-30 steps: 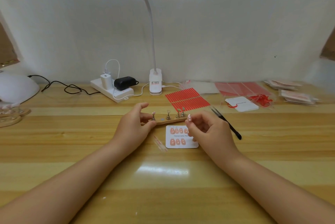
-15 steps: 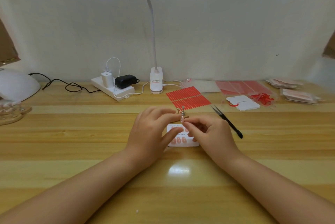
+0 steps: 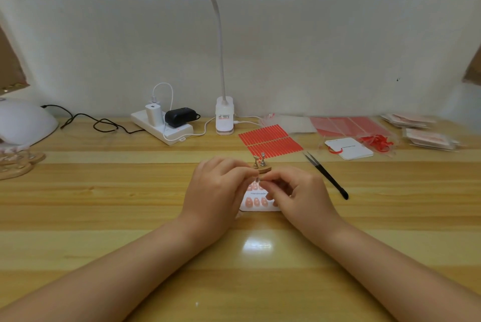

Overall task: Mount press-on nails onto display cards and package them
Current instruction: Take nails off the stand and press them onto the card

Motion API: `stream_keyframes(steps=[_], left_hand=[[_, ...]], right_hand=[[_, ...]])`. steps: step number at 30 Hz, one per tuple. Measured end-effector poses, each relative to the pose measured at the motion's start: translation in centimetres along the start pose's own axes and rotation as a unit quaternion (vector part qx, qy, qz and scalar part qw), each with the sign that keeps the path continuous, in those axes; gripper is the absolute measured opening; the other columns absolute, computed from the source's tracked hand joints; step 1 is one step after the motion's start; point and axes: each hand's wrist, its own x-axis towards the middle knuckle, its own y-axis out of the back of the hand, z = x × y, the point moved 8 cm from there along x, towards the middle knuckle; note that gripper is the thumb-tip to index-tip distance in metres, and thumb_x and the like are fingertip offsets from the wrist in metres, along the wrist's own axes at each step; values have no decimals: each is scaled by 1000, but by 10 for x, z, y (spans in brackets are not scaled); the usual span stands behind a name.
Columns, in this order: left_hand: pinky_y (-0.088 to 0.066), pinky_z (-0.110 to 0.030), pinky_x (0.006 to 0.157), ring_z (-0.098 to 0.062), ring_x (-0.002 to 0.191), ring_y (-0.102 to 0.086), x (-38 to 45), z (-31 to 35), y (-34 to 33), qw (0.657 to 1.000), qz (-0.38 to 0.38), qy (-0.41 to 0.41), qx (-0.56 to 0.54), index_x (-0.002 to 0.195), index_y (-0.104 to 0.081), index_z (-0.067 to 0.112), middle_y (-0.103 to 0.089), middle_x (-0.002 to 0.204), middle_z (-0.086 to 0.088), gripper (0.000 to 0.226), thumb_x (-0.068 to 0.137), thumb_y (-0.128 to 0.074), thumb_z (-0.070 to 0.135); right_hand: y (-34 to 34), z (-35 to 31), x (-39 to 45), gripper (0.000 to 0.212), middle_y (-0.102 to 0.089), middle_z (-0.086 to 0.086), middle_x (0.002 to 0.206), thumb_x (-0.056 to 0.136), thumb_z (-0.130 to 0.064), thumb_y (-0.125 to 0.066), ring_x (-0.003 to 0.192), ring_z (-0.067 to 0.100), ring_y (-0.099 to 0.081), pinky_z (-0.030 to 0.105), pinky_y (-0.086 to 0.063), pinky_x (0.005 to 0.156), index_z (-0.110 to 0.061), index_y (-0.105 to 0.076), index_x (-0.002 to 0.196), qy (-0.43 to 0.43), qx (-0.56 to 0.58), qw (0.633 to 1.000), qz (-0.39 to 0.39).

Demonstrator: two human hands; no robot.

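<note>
A white display card (image 3: 256, 203) with pink press-on nails lies flat on the wooden table, partly hidden by my hands. Just beyond it sits a small wooden holder (image 3: 264, 171) with two metal pegs standing on it. My left hand (image 3: 216, 187) and my right hand (image 3: 305, 198) meet above the card. Their fingertips together pinch one small metal nail peg (image 3: 258, 179). I cannot tell whether a nail sits on that peg.
Black tweezers (image 3: 326, 177) lie right of my hands. Behind are a sheet of red adhesive strips (image 3: 270, 139), a lamp base (image 3: 224, 119) and a power strip (image 3: 162, 127). White cards (image 3: 350, 149) and packed bags (image 3: 426, 136) sit far right, and more wooden holders (image 3: 15, 165) far left.
My left hand lifted a peg off the wooden holder and moved right to meet my right hand. Both now hold the peg above the card.
</note>
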Motion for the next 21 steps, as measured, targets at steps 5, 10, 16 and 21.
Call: stream_keyframes(steps=[5,10,16,21], left_hand=[[-45,-35,76,-19,85,-62,0,-13,5,993,31,83,-79,91,-70,13,-67,88,3,27,93,-46,26],[-43,-18,74,5,85,-52,-6,-57,-3,957,50,248,-142,92,-56,30,-54,89,19,18,99,-43,20],[-37,-12,70,3,90,-53,-16,-103,-15,904,38,379,-195,85,-57,36,-60,93,18,22,98,-46,23],[-34,-9,66,10,86,-52,-18,-108,-18,883,51,407,-226,82,-58,38,-60,88,23,23,97,-47,24]], right_hand=[[-2,1,0,8,-69,-1,80,87,-4,-67,69,9,-66,30,-56,62,-9,-73,91,-6,14,1000,-9],[5,12,2,9,-67,-6,72,89,-12,-65,67,4,-64,24,-54,62,-20,-66,86,-67,31,997,24],[12,22,13,5,-69,2,77,90,-17,-64,68,10,-68,30,-57,63,-17,-65,85,-137,63,987,48],[-7,14,32,13,-62,-13,71,88,-23,-66,67,1,-58,12,-42,57,-27,-65,75,-106,-50,993,-13]])
